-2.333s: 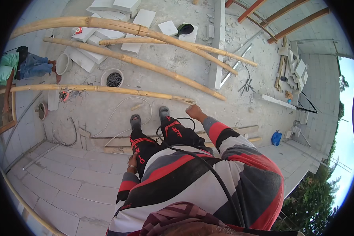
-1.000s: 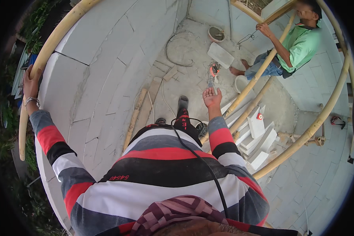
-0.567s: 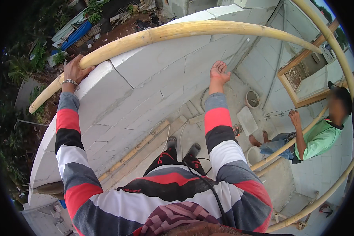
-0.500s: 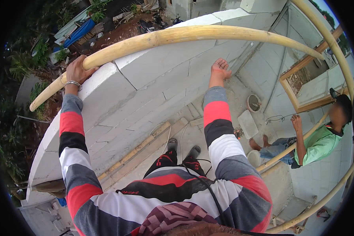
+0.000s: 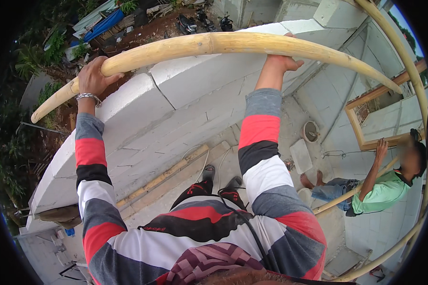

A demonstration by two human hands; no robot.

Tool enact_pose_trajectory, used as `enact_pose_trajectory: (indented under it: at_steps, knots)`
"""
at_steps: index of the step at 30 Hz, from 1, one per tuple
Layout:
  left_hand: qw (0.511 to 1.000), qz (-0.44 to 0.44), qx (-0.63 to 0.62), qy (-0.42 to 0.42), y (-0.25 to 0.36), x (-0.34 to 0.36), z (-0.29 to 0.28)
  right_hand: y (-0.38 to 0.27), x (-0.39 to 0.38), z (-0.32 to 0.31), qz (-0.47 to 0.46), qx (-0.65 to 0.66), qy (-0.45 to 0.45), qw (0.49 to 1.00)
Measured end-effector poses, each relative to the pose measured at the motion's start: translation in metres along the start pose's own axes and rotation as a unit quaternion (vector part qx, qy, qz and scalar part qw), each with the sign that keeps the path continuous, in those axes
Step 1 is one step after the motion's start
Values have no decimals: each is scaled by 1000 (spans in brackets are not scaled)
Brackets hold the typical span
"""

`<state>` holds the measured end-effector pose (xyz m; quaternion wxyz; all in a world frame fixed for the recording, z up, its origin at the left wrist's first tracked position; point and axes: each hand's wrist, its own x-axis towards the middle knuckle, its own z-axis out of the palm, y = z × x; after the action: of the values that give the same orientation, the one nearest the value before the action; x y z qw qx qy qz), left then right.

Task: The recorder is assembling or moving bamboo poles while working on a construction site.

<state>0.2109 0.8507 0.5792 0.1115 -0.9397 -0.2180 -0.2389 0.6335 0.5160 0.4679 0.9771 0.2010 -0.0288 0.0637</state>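
A long yellow bamboo pole spans the view above a wall of pale blocks; it looks curved through the lens. Near its left end, my left hand is wrapped round it, thumb along the near side. My right hand grips the pole from below, right of its middle. The right-hand fingers pass behind the pole, a fingertip shows above it, and the thumb sticks out to the right.
A person in a green shirt stands at the right, one hand raised, beside more bamboo poles. Buckets and a plank lie on the floor. Beyond the wall the ground drops to plants and parked motorbikes. A wooden frame stands at right.
My right hand has risen from an open pose below the bamboo pole and taken hold of it. My left hand keeps its grip. The person in green has raised a hand slightly.
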Motion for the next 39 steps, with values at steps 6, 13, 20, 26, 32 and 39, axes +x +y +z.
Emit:
enact_pose_trajectory:
  at_steps: [6,13,20,26,32,39]
  knots:
    - [1000,2,4,28,-12,-4,-2,6,-17,24,50,-9,61,997]
    - [1000,9,7,23,-14,-11,-33,15,-51,33,90,-38,-15,995]
    - [1000,23,1,-8,-1,-35,-57,4,-80,40,177,-44,-140,973]
    - [998,52,-20,-15,25,-66,-53,-11,-113,52,140,-113,-88,980]
    - [999,16,-1,-28,28,-107,-66,-9,-137,53,147,-113,-46,982]
    - [999,35,-20,-26,24,-112,-49,-27,-160,64,158,-132,38,978]
